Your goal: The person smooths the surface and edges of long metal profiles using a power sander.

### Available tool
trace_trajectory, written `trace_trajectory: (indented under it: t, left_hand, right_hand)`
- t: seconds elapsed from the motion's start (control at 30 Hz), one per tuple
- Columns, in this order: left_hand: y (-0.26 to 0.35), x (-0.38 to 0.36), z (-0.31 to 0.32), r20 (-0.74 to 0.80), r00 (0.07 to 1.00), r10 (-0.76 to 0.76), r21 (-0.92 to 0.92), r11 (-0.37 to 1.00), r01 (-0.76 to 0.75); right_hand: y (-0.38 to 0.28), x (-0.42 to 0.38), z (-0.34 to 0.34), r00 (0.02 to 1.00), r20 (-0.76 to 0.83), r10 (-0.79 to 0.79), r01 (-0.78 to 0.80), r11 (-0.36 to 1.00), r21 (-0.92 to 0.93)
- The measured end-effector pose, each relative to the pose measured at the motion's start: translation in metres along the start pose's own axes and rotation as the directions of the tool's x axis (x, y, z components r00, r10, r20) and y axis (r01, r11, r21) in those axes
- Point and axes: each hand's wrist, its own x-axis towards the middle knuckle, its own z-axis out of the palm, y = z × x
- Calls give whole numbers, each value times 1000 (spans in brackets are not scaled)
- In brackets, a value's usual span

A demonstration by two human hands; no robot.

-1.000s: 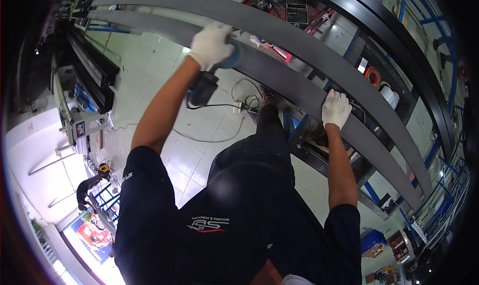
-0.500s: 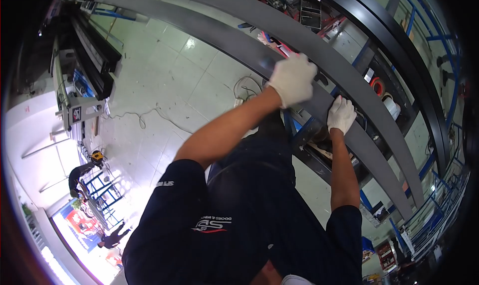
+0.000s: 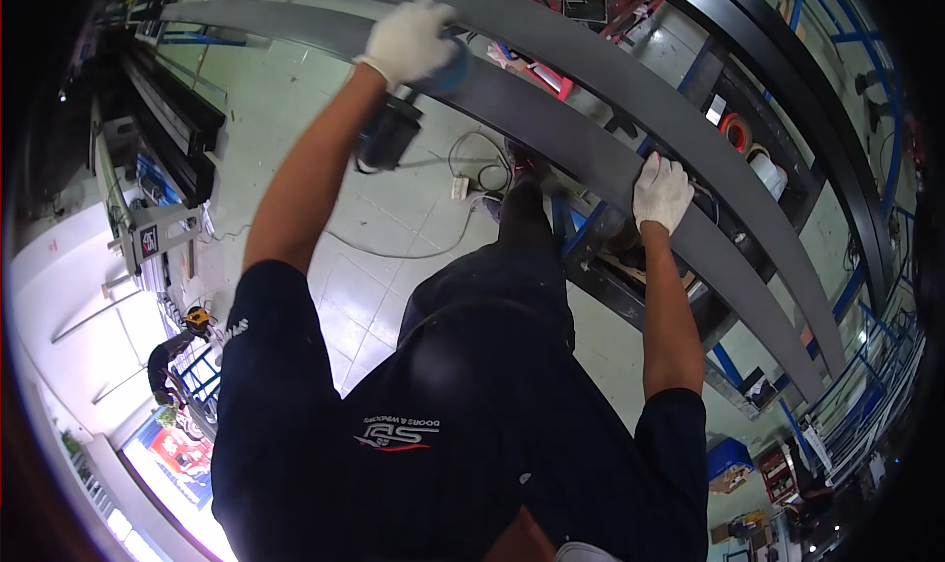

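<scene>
My left hand (image 3: 409, 42), in a white glove, is closed over the top of a cordless sander (image 3: 451, 68). Its round blue head lies at the near grey metal profile (image 3: 532, 129), and a black block like a battery (image 3: 390, 134) sticks out toward me over the floor. Farther right, my gloved right hand (image 3: 662, 193) grips the same profile with its fingers curled over the far edge; the fingertips are partly hidden. A second long grey profile (image 3: 610, 80) runs alongside, just beyond the first. Both look curved through the lens.
Black profiles (image 3: 778, 55) lie beyond the grey ones. Under them a dark stand holds a red tape roll (image 3: 735, 131). A cable (image 3: 394, 255) crosses the tiled floor to a white socket block (image 3: 460, 187). A machine (image 3: 162, 227) stands left; a co-worker (image 3: 172, 355) bends at blue racks.
My left hand has swept left along the near profile with the sander, whose battery block now shows. My right hand stays at nearly the same place on the profile.
</scene>
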Motion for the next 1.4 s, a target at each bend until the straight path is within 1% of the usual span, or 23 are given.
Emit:
trace_trajectory:
  t: [0.03, 0.07, 0.13, 0.23, 0.3, 0.43, 0.6, 0.63, 0.77, 0.8, 0.83, 0.9, 0.93, 0.97, 1.03, 1.07, 1.1, 1.2, 1.23, 1.3, 1.33, 1.37, 1.4]
  left_hand:
    - [-28, 5, 0, -14, 999, -36, 36, 999, 36]
    - [-48, 9, -9, 23, 996, -82, 58, 995, 81]
    - [-89, 18, -10, 27, 994, -108, 89, 990, 105]
    - [-110, 21, -11, 28, 990, -142, 104, 985, 138]
    - [-107, 21, -10, 35, 989, -144, 90, 986, 141]
    - [-40, 8, -9, 19, 996, -91, 64, 994, 90]
    - [70, -12, 0, 23, 992, -126, -1, 992, 127]
    - [91, -16, 1, 49, 991, -124, 0, 992, 124]
    - [167, -38, 18, 3, 1000, -16, -107, 994, 16]
    - [186, -40, 22, 37, 999, 20, -119, 993, -16]
    - [208, -46, 18, 23, 999, 43, -126, 991, -40]
    - [248, -51, 20, 45, 996, 77, -275, 959, -61]
    - [268, -53, 19, 71, 992, 100, -284, 956, -76]
    - [288, -54, 28, 42, 993, 114, -322, 942, -95]
    - [322, -52, 27, 73, 983, 171, -381, 915, -131]
    - [338, -50, 30, 71, 979, 192, -380, 913, -151]
    - [351, -51, 32, 75, 974, 215, -381, 909, -172]
    - [369, -46, 36, 85, 963, 256, -300, 928, -220]
    - [367, -45, 40, 52, 963, 263, -284, 929, -239]
    - [352, -40, 48, -15, 959, 282, -239, 931, -277]
    - [340, -40, 37, 3, 963, 271, -244, 934, -262]
    - [323, -39, 31, 4, 957, 291, -207, 936, -284]
    - [308, -38, 30, 33, 958, 285, -199, 941, -273]
  right_hand:
    - [-2, 1, 0, 1000, 5, 3, -3, 1000, 5]
    - [-1, 2, 2, 1000, 10, 5, -5, 1000, -2]
    - [-2, 1, -1, 1000, 14, 1, -1, 1000, -5]
    - [-1, 3, -1, 1000, 20, 1, -1, 1000, -23]
    - [0, 2, 0, 1000, 23, -1, 1, 1000, -29]
    - [-1, 2, 1, 1000, 15, -3, 4, 1000, -20]
    - [0, 2, 2, 1000, 18, 4, -3, 999, -39]
    - [1, 2, 4, 1000, 12, 3, -3, 999, -34]
    - [3, 2, 6, 1000, 3, 18, -18, 1000, 24]
    - [5, 2, 6, 1000, -15, 27, -26, 998, 63]
    - [6, 1, 8, 999, -33, 36, -33, 994, 101]
    - [10, -2, 9, 996, -70, 54, -41, 983, 176]
    - [12, -2, 10, 994, -90, 63, -42, 976, 215]
    - [15, -1, 13, 991, -111, 70, -39, 966, 255]
    - [41, 1, 46, 982, -165, 92, -39, 953, 301]
    - [54, 0, 62, 990, -143, 16, 6, 989, 151]
    - [62, -3, 71, 987, -153, 47, -22, 986, 166]
    - [71, -1, 76, 972, -188, 141, -100, 973, 210]
    - [74, -4, 78, 966, -193, 171, -125, 966, 227]
    - [72, -6, 78, 949, -227, 221, -152, 947, 284]
    - [63, -7, 68, 936, -255, 241, -153, 934, 321]
    - [54, -9, 57, 919, -305, 250, -129, 921, 367]
    - [35, -9, 26, 917, -193, 350, -207, 829, 520]
